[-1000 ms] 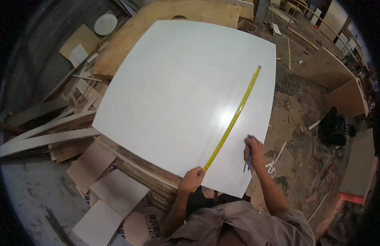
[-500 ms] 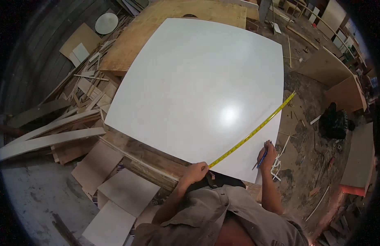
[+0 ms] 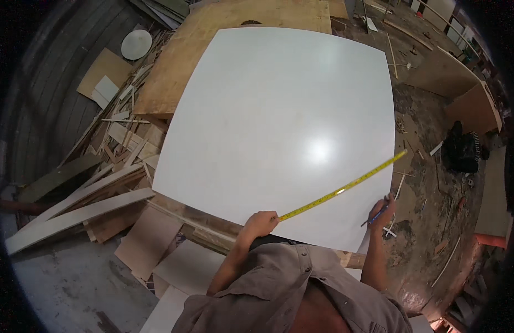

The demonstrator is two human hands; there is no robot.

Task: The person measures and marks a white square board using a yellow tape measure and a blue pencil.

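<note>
A large white board (image 3: pixel 268 111) lies flat in front of me. My left hand (image 3: pixel 261 224) is closed at its near edge, gripping a yellow tape measure (image 3: pixel 337 192). The blade runs out from that hand to the right and away from me, and its far end sticks out past the board's right edge. At the near right corner my right hand (image 3: pixel 380 213) is closed round a slim blue pen (image 3: pixel 383 208), whose tip points left over the white surface. The tape's case is hidden by my left hand, if it is there.
A wooden table (image 3: pixel 173 77) stands under the board's far side. Offcuts (image 3: pixel 123 133) pile up on the left, with long strips (image 3: pixel 79 219) jutting toward me. On the right floor are a black bag-like object (image 3: pixel 459 150) and leaning brown panels (image 3: pixel 442 75).
The tape's blade has swung nearer to me, lying flatter across the board's near right corner. My right hand with the pen has shifted slightly right; the whole view has turned a little.
</note>
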